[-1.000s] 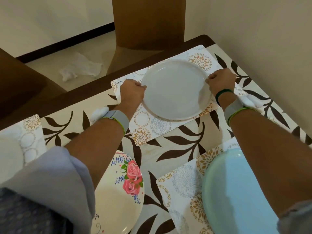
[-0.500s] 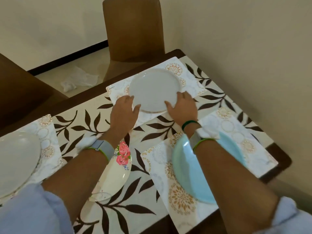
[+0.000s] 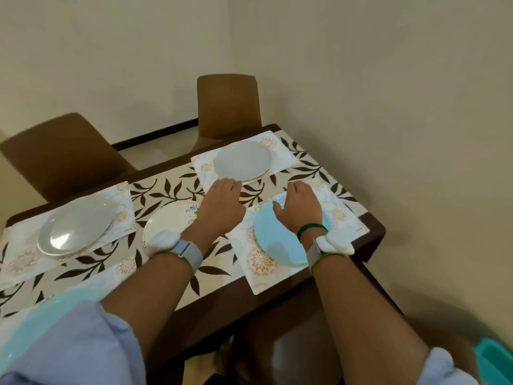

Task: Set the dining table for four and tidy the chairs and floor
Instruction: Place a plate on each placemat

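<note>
A grey plate (image 3: 243, 161) lies on the far-right placemat (image 3: 286, 158). My left hand (image 3: 222, 205) hovers just short of that plate's near rim, fingers relaxed, holding nothing. My right hand (image 3: 301, 208) is spread open over a light blue plate (image 3: 273, 240) on the near-right placemat (image 3: 263, 276). A second grey plate (image 3: 73, 227) sits on the far-left placemat (image 3: 16, 245). A floral plate (image 3: 166, 222) lies on the leaf-patterned table (image 3: 163, 190) between the mats, partly hidden by my left forearm. Another blue plate (image 3: 41, 315) shows at the near left, partly behind my sleeve.
Two brown chairs stand across the table, one (image 3: 229, 104) behind the far-right mat and one (image 3: 62, 154) behind the far-left. A dark chair seat (image 3: 291, 354) is below the table's near edge. A teal object (image 3: 497, 359) sits at the lower right. The wall runs close along the table's right side.
Both hands let go of the far grey plate and drew back toward me. The right hand now lies over the blue plate. The view has pulled back and up.
</note>
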